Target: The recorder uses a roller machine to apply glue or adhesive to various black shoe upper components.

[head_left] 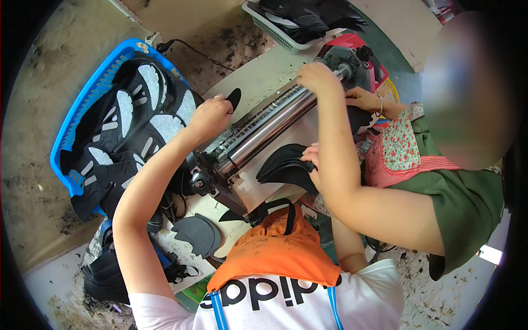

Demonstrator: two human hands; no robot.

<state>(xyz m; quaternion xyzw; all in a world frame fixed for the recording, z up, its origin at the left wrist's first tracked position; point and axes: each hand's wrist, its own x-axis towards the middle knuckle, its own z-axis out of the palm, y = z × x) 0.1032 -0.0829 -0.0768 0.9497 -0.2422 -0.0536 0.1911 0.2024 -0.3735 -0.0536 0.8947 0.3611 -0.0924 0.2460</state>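
Note:
A roller machine with long shiny metal rollers [275, 129] runs diagonally across the work table. By its left end my left hand [209, 120] pinches a small curved black piece [235, 99], raised above the table edge. My right hand [312, 163] grips a fanned stack of curved black pieces [281, 165] on the near side of the rollers; a co-worker's arm partly covers this hand and its forearm. The co-worker's one hand [319, 77] rests at the far right end of the rollers. Their other hand [364, 100] is beside a black piece there.
A blue basket [69, 126] of black parts with white patches stands at left. Toothed black pieces [199, 235] lie on the near table. A grey basket [275, 32] of black pieces sits at the back. The co-worker [407, 159] leans in from the right.

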